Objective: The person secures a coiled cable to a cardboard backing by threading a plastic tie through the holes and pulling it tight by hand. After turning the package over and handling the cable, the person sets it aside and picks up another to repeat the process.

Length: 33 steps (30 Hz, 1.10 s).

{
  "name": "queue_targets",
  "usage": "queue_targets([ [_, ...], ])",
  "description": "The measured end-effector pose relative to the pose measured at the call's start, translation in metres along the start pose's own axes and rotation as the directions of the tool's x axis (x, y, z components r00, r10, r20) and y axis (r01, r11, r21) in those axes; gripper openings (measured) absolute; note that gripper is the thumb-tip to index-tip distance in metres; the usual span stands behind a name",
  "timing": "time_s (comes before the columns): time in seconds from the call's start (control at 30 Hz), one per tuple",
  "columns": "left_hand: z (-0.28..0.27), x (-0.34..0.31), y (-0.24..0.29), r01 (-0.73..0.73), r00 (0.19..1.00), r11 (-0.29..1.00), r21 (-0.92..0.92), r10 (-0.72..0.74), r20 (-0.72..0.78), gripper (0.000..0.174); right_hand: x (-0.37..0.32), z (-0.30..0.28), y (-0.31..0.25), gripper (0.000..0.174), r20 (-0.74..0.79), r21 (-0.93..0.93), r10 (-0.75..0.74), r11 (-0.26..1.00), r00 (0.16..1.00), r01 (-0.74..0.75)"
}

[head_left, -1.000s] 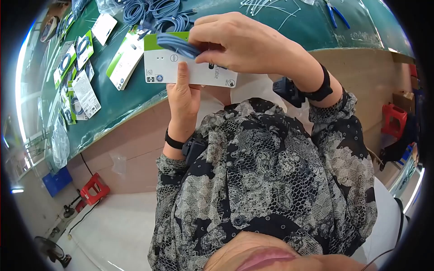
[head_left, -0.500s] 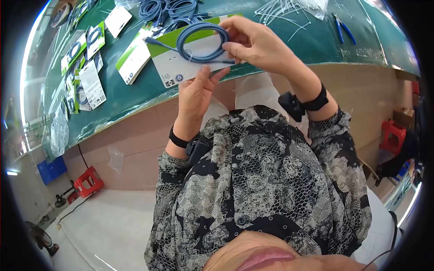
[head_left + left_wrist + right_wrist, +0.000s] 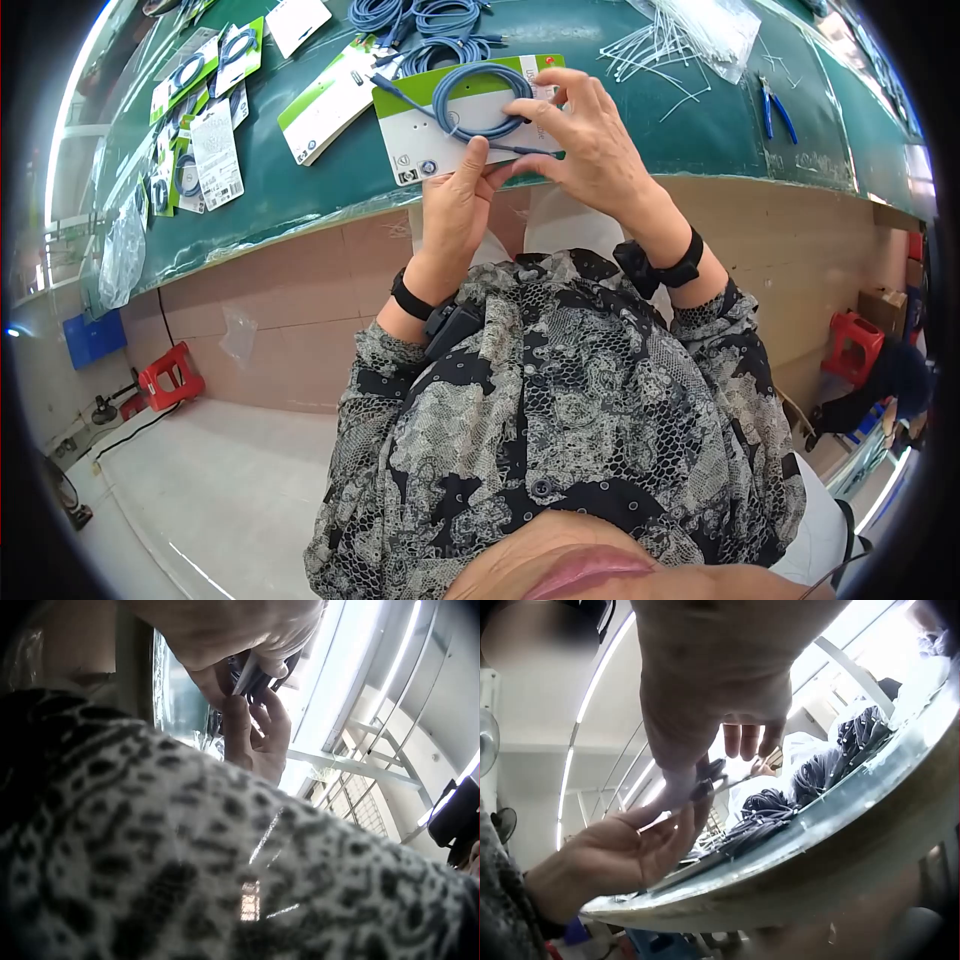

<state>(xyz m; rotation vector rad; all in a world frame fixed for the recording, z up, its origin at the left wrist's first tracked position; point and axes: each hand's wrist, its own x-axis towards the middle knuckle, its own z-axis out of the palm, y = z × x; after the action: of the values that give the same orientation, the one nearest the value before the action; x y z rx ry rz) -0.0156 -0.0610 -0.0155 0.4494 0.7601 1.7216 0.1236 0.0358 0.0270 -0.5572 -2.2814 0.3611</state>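
- The carded cables (image 3: 215, 150) lay at nine o'clock from the held card, overlapping on the table (image 3: 330, 185).
- The card stack (image 3: 330, 105), also toward nine o'clock, lay nearer to it.
- The left hand (image 3: 455, 215) gripped the white-and-green card (image 3: 400, 145) at its lower edge, thumb on the front face by the coil's bottom.
- The coiled cable (image 3: 447, 100) lay against the card's front, one plug end reaching out toward ten o'clock, the other toward four. The step in hand looked like setting the coil in place on the card.
- The right hand (image 3: 605, 150) was bent round the coil's right side, index finger on the loops and thumb by the card's lower edge; how firmly it pinched could not be told.
- The next move seemed to call for keeping the loops flat and centred while fastening them; no tie could be made out joining coil to card.
- The loose ties (image 3: 650, 50) lay at two o'clock, and the blue-handled cutters (image 3: 778, 112) at three.
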Motion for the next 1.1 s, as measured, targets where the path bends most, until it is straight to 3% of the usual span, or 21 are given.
queue_targets([
  [0.07,0.001,0.0,0.001,-0.013,1.0,1.0,0.001,0.013,0.001,0.034,-0.002,0.002,0.004,0.046,0.032,-0.067,0.005,0.998,0.999,-0.003],
  [0.2,-0.002,0.0,0.006,0.075,0.997,0.985,-0.154,-0.072,0.025,0.038,-0.006,0.003,0.011,0.04,0.134,0.076,0.032,0.996,0.99,-0.043],
  [0.43,-0.006,-0.002,0.006,0.026,0.996,0.998,0.065,-0.02,-0.088,0.037,-0.008,0.002,0.005,0.035,0.277,0.197,0.02,0.977,0.961,-0.077],
  [0.73,-0.008,-0.005,0.01,0.022,0.981,0.997,0.072,-0.008,-0.195,0.034,-0.009,-0.004,0.002,0.037,0.378,0.279,-0.008,0.954,0.926,-0.106],
  [0.83,-0.011,-0.006,0.01,0.089,0.981,0.993,0.074,-0.074,-0.18,0.035,-0.013,-0.005,0.009,0.037,0.436,0.249,-0.085,0.968,0.896,-0.03],
  [1.0,-0.014,-0.007,0.009,0.113,0.98,0.988,0.108,-0.093,-0.174,0.034,-0.01,-0.006,0.014,0.035,0.396,0.204,-0.125,0.978,0.91,0.045],
  [1.1,-0.011,-0.007,0.012,0.064,0.997,0.997,-0.03,-0.063,0.036,0.032,-0.01,-0.001,0.013,0.032,0.287,0.254,0.067,0.956,0.956,-0.143],
])
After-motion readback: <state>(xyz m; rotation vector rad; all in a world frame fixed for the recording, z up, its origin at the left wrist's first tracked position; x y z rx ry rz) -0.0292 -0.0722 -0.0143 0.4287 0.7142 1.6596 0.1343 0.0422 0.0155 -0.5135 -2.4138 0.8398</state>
